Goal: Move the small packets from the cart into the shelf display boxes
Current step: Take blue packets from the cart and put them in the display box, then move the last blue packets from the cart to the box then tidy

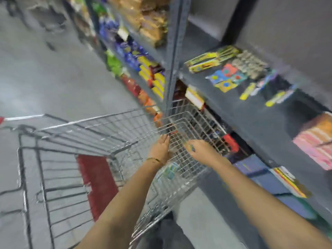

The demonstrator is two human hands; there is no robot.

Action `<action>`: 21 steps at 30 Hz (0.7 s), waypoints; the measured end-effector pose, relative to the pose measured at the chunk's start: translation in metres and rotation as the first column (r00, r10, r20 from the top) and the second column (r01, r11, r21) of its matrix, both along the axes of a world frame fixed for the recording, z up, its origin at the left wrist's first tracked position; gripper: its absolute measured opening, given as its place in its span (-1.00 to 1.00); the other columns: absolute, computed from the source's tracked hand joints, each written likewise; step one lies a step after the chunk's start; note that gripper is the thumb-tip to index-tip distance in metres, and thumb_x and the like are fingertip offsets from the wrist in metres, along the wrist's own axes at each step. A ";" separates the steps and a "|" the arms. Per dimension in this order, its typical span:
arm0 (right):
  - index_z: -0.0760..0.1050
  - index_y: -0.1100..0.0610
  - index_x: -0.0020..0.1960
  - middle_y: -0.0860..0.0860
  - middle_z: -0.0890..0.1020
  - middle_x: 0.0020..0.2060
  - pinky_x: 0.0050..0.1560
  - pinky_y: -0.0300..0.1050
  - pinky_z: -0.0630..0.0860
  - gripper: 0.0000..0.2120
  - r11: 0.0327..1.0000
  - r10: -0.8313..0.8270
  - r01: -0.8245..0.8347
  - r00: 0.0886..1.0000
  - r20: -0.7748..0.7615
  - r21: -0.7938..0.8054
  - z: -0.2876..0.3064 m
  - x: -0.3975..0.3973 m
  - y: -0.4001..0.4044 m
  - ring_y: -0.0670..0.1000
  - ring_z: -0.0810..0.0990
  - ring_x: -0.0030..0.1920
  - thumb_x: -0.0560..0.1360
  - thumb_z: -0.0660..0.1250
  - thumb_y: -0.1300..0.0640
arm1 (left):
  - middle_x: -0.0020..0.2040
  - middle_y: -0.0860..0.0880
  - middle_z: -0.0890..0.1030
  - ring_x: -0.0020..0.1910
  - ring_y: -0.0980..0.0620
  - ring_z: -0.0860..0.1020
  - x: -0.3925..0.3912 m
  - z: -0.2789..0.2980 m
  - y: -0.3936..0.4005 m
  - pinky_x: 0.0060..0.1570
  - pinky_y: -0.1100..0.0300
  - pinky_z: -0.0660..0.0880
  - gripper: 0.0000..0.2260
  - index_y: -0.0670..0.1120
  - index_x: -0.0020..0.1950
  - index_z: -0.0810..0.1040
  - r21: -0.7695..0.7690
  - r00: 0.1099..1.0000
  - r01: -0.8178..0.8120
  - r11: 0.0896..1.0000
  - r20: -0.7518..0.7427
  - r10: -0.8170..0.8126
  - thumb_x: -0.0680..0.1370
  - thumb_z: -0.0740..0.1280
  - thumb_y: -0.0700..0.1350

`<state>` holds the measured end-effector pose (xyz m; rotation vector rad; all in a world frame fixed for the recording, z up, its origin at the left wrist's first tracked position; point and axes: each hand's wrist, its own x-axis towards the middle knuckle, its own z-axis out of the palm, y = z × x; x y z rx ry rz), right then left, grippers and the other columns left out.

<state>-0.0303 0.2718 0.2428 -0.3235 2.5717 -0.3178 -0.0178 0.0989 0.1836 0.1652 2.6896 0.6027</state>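
Observation:
The wire cart (100, 121) stands tilted against the grey shelving. Small blue-green packets (168, 171) lie in its near corner, seen through the mesh. My left hand (159, 148) reaches into the basket with fingers stretched flat against the wire and nothing held. Beside it my right hand (201, 150) is also inside, fingers pinched around a small bluish packet (191, 147); motion blur hides the detail. On the shelf above sit yellow-green display boxes (206, 62) and colourful flat packets (226, 78).
A grey upright post (172, 69) stands just beyond the cart. Snack bags (143, 69) fill the shelves to its left. A pink-orange box (316, 141) sits at the shelf's right end. Lower shelves hold blue boxes (251, 168). The cart's red seat flap (97, 184) lies on its near side.

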 end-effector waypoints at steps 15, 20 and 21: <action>-0.14 0.38 0.47 0.36 -0.05 0.49 0.52 0.15 -0.02 -0.01 0.950 -0.125 0.021 0.940 0.318 0.312 -0.260 0.006 -0.078 0.31 -0.07 0.50 0.38 0.47 0.06 | 0.53 -0.26 -0.02 0.52 -0.20 -0.03 0.031 -0.210 -0.022 0.51 -0.03 0.09 -0.06 -0.29 0.49 -0.10 -0.048 0.851 -0.363 0.930 0.389 0.353 0.39 0.48 -0.04; -0.02 0.41 0.44 0.38 0.13 0.44 0.45 0.13 0.22 -0.16 0.930 -0.043 -0.017 0.987 0.156 0.366 -0.290 0.014 -0.082 0.31 0.16 0.44 0.42 0.42 0.13 | 0.52 -0.28 0.02 0.52 -0.20 0.00 0.035 -0.247 -0.013 0.53 0.03 0.02 -0.04 -0.30 0.48 -0.10 -0.082 0.857 -0.389 0.918 0.334 0.393 0.37 0.50 -0.06; 0.01 0.41 0.43 0.36 0.18 0.41 0.40 0.12 0.30 -0.17 0.934 -0.064 0.018 0.991 0.117 0.356 -0.290 0.014 -0.082 0.29 0.23 0.40 0.40 0.44 0.14 | 0.51 -0.28 0.08 0.51 -0.20 0.04 0.036 -0.250 -0.013 0.52 0.03 0.06 -0.08 -0.30 0.48 -0.06 -0.080 0.870 -0.392 0.916 0.292 0.398 0.38 0.49 -0.08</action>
